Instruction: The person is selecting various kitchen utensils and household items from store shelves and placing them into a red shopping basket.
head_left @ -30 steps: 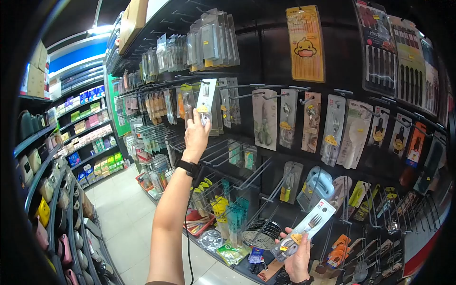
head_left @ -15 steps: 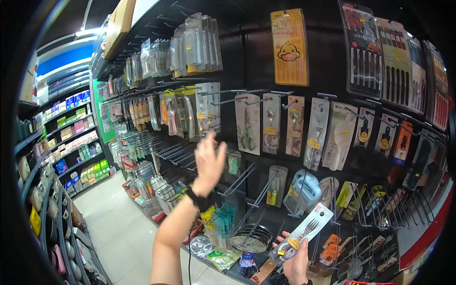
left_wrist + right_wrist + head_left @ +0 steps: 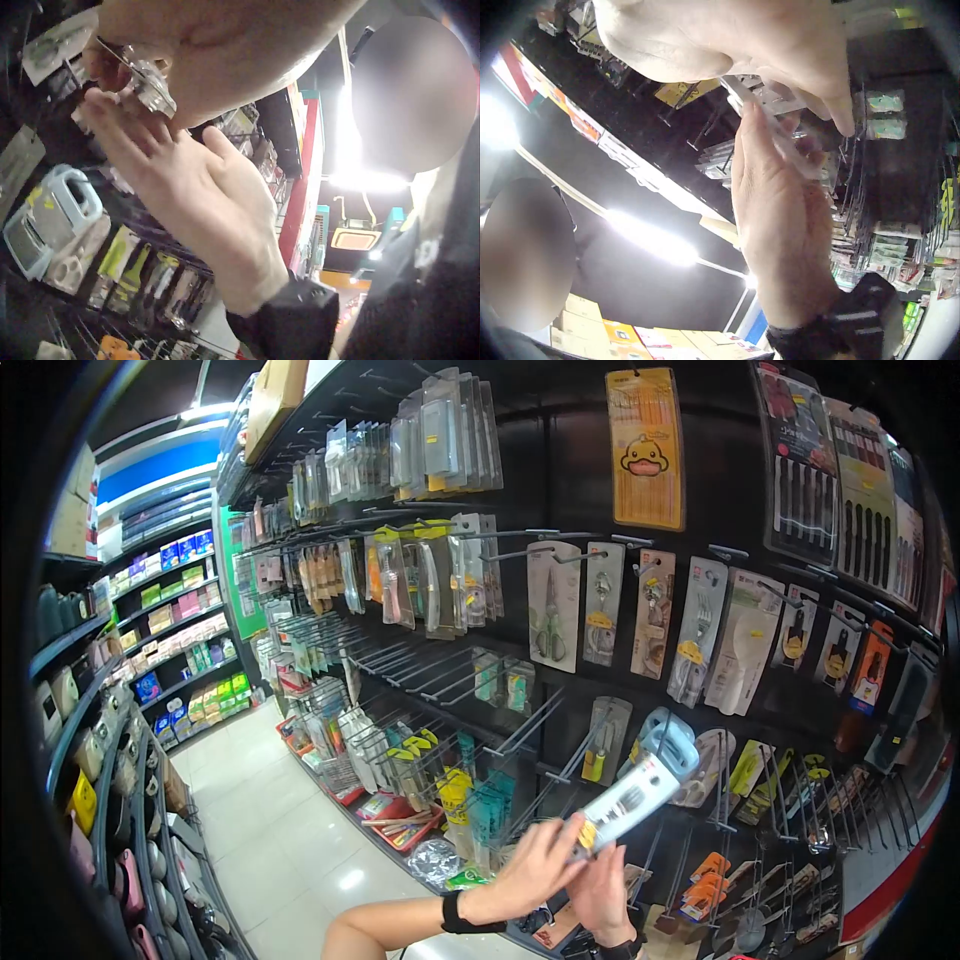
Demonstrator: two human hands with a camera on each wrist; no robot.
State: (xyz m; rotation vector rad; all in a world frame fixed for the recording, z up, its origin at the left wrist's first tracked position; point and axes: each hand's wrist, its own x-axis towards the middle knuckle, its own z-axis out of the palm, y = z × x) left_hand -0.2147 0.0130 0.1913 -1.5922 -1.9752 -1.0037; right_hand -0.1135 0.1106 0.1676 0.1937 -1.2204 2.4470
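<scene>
A white-topped cutlery package (image 3: 632,800) is tilted up to the right in the head view, its print blurred by glare. My left hand (image 3: 525,872) pinches its lower end between thumb and fingers, which the right wrist view also shows, with the left hand (image 3: 780,225) on the clear pack (image 3: 781,141). Just below and to the right, my right hand (image 3: 600,898) is against the lower end. In the left wrist view the right hand (image 3: 195,195) has its fingers nearly straight and its thumb apart, close beside the clear plastic (image 3: 154,88). Exact fingertip contact is partly hidden.
Pegboard hooks hold carded utensils, including scissors (image 3: 550,605), a fork pack (image 3: 697,632) and a yellow duck pack (image 3: 645,452). A light-blue grater pack (image 3: 668,745) hangs just behind the held package. Shelves (image 3: 110,800) line the left, beside a tiled floor (image 3: 290,860).
My left hand has come down from the hanging packs to the one that my right hand held, and now pinches it. The right fingers have straightened. The view has shifted slightly left.
</scene>
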